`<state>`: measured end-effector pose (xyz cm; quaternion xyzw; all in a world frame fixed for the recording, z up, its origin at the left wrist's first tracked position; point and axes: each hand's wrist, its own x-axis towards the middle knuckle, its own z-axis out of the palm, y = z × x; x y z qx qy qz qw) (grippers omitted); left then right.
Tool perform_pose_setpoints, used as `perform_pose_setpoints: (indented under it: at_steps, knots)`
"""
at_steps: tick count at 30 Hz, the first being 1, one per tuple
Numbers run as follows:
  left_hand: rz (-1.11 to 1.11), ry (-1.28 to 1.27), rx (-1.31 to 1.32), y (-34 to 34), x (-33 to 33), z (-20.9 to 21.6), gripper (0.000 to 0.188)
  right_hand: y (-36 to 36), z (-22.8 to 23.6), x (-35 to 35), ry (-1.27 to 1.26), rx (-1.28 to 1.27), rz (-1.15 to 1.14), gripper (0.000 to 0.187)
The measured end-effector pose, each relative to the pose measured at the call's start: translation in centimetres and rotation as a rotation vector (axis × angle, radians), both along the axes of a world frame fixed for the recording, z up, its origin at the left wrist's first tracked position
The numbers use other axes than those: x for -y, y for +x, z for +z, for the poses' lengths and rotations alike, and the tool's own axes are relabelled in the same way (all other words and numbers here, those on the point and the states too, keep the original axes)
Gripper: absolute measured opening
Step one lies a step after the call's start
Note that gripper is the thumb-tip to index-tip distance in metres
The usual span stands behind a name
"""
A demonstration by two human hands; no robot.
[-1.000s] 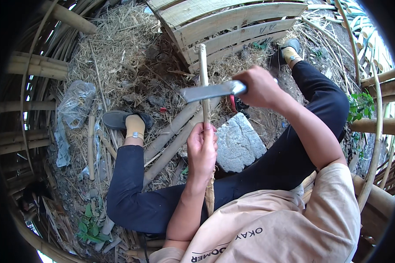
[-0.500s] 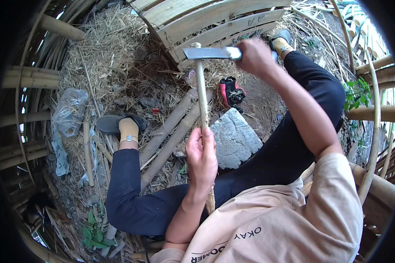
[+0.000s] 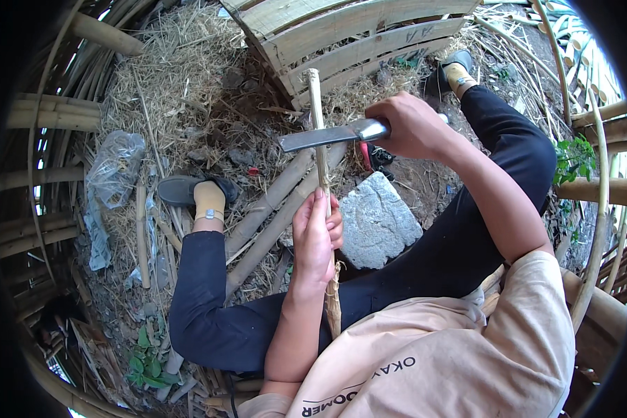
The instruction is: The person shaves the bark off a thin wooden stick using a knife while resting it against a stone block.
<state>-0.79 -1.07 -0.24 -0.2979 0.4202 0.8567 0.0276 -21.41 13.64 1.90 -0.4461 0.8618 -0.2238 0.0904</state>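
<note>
Left hand (image 3: 315, 237) is clenched around the bamboo stick (image 3: 318, 139), long axis near-to-far, tip pointing far. Right hand (image 3: 411, 127) is clamped on the knife (image 3: 331, 135), blade crossing the stick, pointing left.

The knife (image 3: 334, 134) handle is hidden inside the right hand (image 3: 411, 125); below the left hand (image 3: 315, 240), the bamboo stick (image 3: 318, 139) end vanishes behind the shirt (image 3: 432, 348).
</note>
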Motion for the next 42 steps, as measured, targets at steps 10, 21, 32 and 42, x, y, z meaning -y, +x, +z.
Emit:
perform_pose_setpoints:
  at_steps: [10,21,32,42]
  knots:
    - [-0.004,0.043,0.024,-0.7,0.6,-0.7,0.030,0.9,-0.2,-0.1,0.053,0.049,0.093,0.029]
    - [0.017,0.067,0.028,-0.8,1.4,-0.8,0.031,0.7,-0.5,0.2,0.084,-0.062,0.082,0.027]
    - [0.046,0.026,0.004,-0.6,1.2,-0.7,0.031,1.0,-1.3,0.5,0.072,0.003,0.045,0.026]
    - [0.081,0.084,-0.004,-0.3,1.8,-0.4,0.033,2.0,-1.4,1.2,0.081,-0.017,0.009,0.021]
